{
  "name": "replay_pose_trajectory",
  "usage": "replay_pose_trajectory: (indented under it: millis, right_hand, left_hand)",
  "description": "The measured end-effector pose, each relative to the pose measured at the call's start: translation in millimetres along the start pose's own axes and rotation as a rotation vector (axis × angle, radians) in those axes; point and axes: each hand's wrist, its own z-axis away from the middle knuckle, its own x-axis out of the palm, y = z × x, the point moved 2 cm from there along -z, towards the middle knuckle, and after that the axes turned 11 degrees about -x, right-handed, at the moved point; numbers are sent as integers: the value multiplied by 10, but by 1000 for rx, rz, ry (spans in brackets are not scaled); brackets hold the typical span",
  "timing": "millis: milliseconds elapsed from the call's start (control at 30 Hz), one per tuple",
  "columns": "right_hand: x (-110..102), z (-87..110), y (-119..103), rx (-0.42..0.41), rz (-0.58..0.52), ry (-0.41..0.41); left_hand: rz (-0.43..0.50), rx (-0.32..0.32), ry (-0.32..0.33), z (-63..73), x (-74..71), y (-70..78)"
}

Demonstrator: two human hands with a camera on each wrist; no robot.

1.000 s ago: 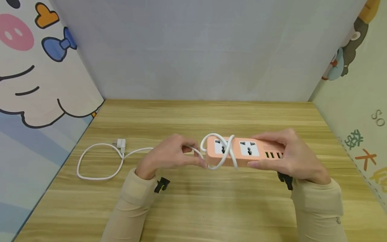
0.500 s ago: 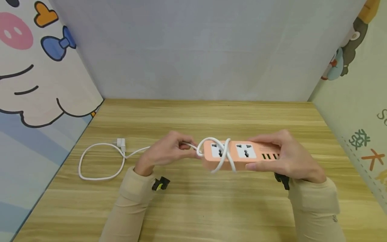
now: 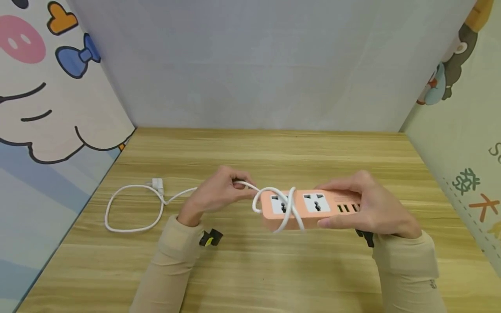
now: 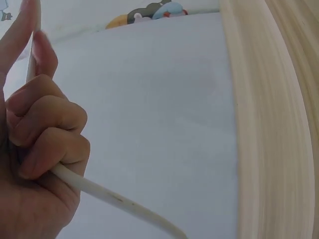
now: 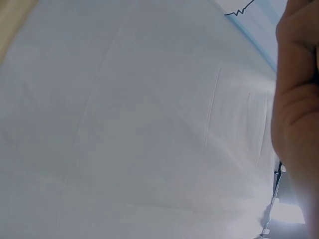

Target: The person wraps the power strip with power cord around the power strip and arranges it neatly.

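Observation:
My right hand point(image 3: 369, 208) grips the right end of an orange power strip point(image 3: 330, 200), thumb on the near side and fingers over the far side. White sockets and several USB ports face up. A white cord point(image 3: 288, 208) wraps over the strip's left end and crosses itself there. Just left of the strip, my left hand point(image 3: 221, 191) pinches this cord between thumb and fingers. In the left wrist view, the curled fingers point(image 4: 55, 119) hold the cord point(image 4: 117, 199) against the palm. The right wrist view shows only part of the right hand point(image 5: 301, 99); the strip is hidden there.
Left of the hands, the rest of the cord lies in a loop on the wooden table point(image 3: 250, 278), with the white plug point(image 3: 158, 186) at its upper right. A grey-white wall point(image 3: 266, 65) stands behind, and panels with cartoon prints flank both sides.
The strip's left end has tilted and dropped toward me, with the right hand shifting slightly left and down. The left hand has moved a little up and left, drawing the cord upward beside the strip.

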Motion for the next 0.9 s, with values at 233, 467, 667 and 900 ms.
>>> replay_pose_trajectory:
  millis: [233,467,667,900]
  right_hand:
    - [16,0,13,-8,18,-25]
    - [15,-10,17,-40,48,-50]
    - [36,-21,12,-30,56,-81]
    - [65,-20,24,1,63,-110]
  left_hand:
    - [1,-32,96,-26,15,-15]
    - [1,-46,187,-24,9,-19]
    - [3,-31,225,-7,1,4]
    - [16,4,255,9,8,27]
